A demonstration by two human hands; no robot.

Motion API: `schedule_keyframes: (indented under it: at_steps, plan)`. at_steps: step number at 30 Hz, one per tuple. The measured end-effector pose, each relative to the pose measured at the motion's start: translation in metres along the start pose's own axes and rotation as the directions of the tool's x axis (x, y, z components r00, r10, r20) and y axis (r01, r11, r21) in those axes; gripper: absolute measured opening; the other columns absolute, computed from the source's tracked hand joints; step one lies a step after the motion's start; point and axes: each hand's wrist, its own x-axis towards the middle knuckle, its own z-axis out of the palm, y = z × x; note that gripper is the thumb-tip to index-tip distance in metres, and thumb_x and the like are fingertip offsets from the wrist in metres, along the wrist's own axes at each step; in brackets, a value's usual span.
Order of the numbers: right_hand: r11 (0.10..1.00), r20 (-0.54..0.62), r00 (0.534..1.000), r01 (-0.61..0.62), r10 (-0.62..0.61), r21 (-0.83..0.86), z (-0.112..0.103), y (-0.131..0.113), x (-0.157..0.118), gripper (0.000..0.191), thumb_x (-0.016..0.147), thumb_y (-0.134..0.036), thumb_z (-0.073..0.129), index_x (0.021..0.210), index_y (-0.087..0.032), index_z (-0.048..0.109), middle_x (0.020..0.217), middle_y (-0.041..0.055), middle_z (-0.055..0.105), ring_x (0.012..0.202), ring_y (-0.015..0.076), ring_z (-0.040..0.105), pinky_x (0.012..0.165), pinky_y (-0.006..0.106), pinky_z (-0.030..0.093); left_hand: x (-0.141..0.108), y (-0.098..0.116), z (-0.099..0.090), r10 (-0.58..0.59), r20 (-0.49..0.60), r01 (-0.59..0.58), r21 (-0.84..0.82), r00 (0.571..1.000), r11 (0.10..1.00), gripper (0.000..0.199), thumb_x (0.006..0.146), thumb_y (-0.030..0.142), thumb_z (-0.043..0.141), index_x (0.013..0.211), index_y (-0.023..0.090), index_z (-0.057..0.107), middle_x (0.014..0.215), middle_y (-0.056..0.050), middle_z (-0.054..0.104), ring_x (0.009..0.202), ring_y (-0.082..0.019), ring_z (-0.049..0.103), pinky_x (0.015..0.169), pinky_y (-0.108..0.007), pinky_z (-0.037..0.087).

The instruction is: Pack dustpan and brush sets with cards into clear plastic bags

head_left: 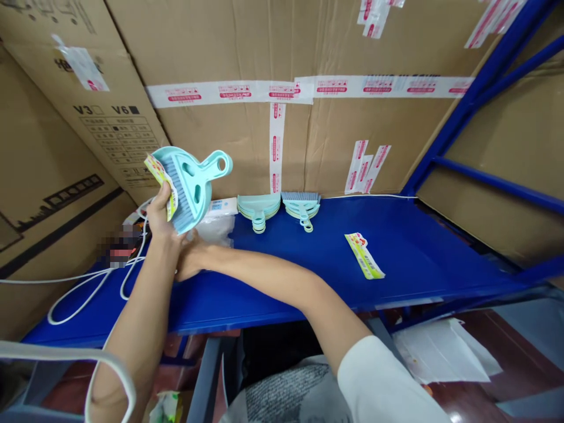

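Note:
My left hand is closed on a light blue dustpan with a small brush nested in it, raised above the left part of the table. The brush has grey-blue bristles, and its handle points right. A yellow-green printed label card lies along the bristle side, under my left fingers. Below, my right hand reaches across beside my left wrist, close to a pile of clear plastic bags. Its fingers are largely hidden, so whether it grips a bag is unclear.
On the blue table stand a stack of dustpans and a stack of brushes near the back. One label card lies to the right. White cables loop at the left. Cardboard walls and a blue frame enclose the table.

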Motion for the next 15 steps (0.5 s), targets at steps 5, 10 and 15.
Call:
schedule_keyframes:
  at_steps: [5,10,15]
  plan:
    - [0.998,0.08,0.997,-0.027,0.023,0.049,0.004,0.014,0.002,0.043,0.093,-0.039,0.068,0.133,-0.024,0.075,0.161,0.0133,0.057,0.165,0.0431,0.021,0.117,0.064,0.049,0.0,-0.002,-0.001,0.002,0.053,-0.004,0.042,0.999,0.999,0.025,0.103,0.032,0.069,0.115,0.011,0.073,0.091,-0.002,0.083,0.088,-0.014,0.079,0.107,-0.027,0.058]
    - [0.996,0.032,0.998,-0.059,0.057,0.064,0.006,0.026,-0.02,0.043,0.1,-0.048,0.06,0.133,-0.024,0.074,0.174,0.0115,0.039,0.162,0.0465,0.029,0.12,0.075,0.038,-0.002,-0.002,0.002,-0.021,0.036,0.018,0.066,0.999,0.998,0.023,0.108,0.029,0.057,0.11,0.013,0.073,0.088,-0.001,0.083,0.095,-0.014,0.079,0.111,-0.03,0.057]
    - [0.996,0.009,0.998,-0.057,0.057,0.071,-0.004,0.027,-0.034,0.048,0.101,-0.055,0.06,0.135,-0.022,0.071,0.174,0.0139,0.038,0.161,0.0462,0.03,0.119,0.072,0.04,0.0,-0.006,-0.003,-0.034,0.067,0.029,0.08,0.997,0.996,0.021,0.105,0.029,0.063,0.11,0.01,0.072,0.09,-0.003,0.083,0.092,-0.015,0.079,0.109,-0.03,0.057]
